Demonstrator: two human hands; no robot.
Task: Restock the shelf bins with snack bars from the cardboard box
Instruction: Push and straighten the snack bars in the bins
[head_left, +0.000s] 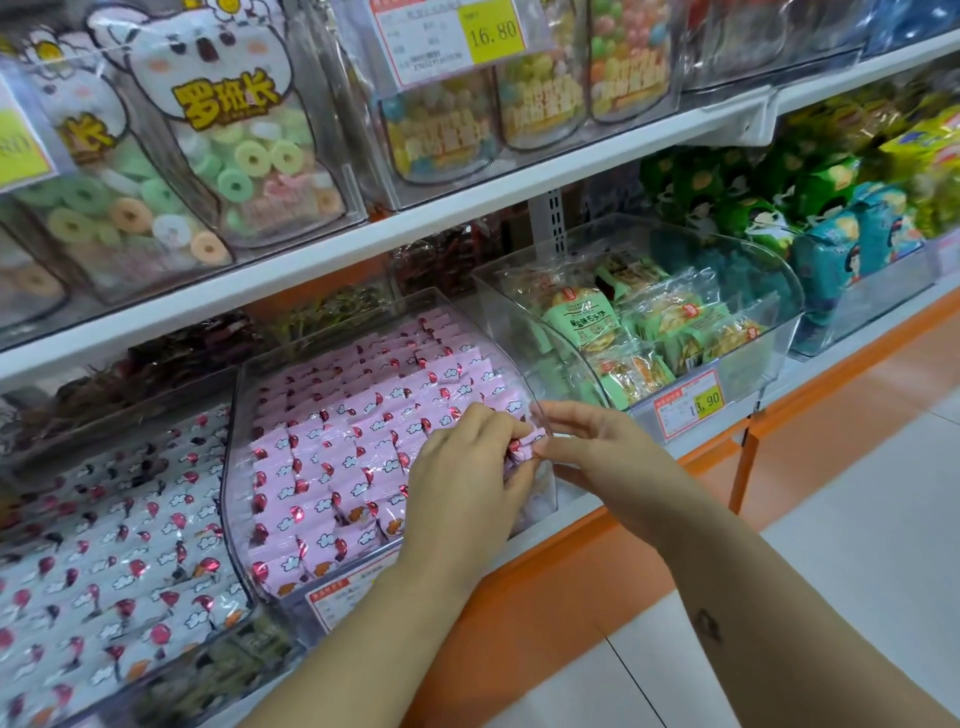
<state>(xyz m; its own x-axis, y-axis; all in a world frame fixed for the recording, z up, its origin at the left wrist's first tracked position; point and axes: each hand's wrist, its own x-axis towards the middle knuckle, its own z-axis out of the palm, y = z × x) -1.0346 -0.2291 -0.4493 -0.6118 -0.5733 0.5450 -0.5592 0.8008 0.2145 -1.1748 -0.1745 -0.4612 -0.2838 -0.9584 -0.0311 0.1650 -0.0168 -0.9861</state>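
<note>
A clear plastic shelf bin (244, 415) holds tidy rows of pink snack bars (353, 415) with cloud and red prints. My left hand (467, 478) reaches into the bin's right front corner, its fingers curled round a pink bar (519, 447). My right hand (587, 441) is at the bin's right wall and pinches the same bar's end with thumb and fingertips. The cardboard box is out of view.
To the left, a bin of white bars (104, 545) with the same print. To the right, a clear bin of green cracker packs (649, 322) with a price tag (688, 402). Above, a white shelf (467, 192) carries candy jars. Orange shelf base and pale floor tiles lie lower right.
</note>
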